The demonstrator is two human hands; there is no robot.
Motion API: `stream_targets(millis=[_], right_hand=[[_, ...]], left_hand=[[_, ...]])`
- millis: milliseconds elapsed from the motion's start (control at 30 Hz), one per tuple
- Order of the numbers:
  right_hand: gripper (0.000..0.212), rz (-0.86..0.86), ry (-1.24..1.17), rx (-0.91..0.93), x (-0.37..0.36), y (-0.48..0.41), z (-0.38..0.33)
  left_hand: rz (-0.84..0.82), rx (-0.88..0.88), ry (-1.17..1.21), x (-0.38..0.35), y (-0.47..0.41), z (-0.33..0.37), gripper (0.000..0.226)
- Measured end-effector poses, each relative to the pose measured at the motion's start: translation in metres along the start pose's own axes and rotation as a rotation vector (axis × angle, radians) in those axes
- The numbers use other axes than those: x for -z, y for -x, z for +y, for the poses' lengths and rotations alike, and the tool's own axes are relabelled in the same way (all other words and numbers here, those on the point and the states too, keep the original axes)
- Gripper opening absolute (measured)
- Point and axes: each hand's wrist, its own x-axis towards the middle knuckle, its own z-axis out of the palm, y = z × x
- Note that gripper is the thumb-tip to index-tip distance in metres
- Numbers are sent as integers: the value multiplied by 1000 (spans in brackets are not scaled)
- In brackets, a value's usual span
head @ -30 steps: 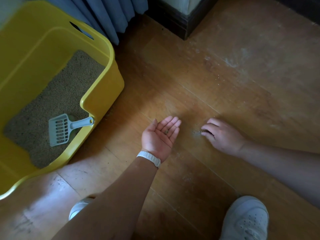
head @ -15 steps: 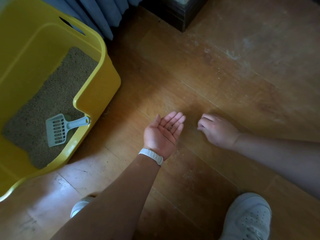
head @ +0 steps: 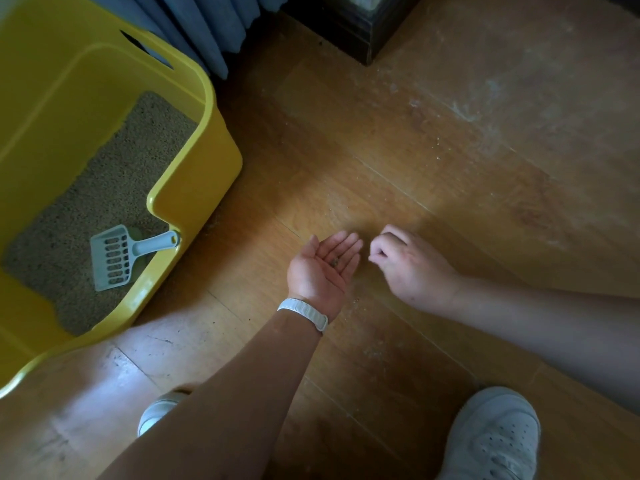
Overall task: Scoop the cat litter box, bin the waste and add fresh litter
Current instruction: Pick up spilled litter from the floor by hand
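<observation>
Litter box (head: 194,188), the yellow tub on the left of the head view, is sitting on the wooden floor (head: 415,161) with its bed of litter (head: 104,188) inside and the pale scoop (head: 117,256) lying in it, handle propped against the near-right rim. Nobody is touching the scoop.

The change is happening out on the floor, to the right of the box. The left hand (head: 323,268) is lying palm up with fingers spread, cupping a few dark stray granules (head: 335,261). The right hand (head: 412,268), which a second ago was pinching at a small cluster of grains on the boards farther right, is now drawing in beside the left fingertips with its fingers curled tight (whether a grain is actually pinched in them I cannot tell, since the fingertips are tucked under). The cluster it was working on is no longer showing.

My reading: the person is gathering spilled litter by hand, so this is looking like tidy-up around the box. A few pale specks are still lying near the left wrist, by the white band (head: 304,313).
</observation>
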Motion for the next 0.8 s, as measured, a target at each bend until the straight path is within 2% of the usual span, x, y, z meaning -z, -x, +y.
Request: stream_targets(millis=[100, 233, 300, 400, 567, 667, 800], right_hand=[[19, 63, -41, 40, -2, -7, -32], [20, 31, -60, 110, -12, -9, -44], [27, 54, -48, 113, -11, -7, -42], [26, 86, -32, 146, -2, -2, -32], [32, 0, 67, -54, 8, 9, 25], [25, -52, 89, -183, 10, 18, 53], [29, -78, 43, -197, 12, 26, 57]], left_hand=[[-33, 33, -1, -1, 2, -5, 54], [-121, 118, 51, -2, 4, -3, 55], [-134, 114, 45, -2, 5, 0, 54], [-123, 76, 42, 1, 6, 6, 52], [-99, 51, 81, 8, 3, 13, 51], [-93, 44, 83, 9, 3, 14, 51], [-85, 39, 81, 11, 3, 12, 51]])
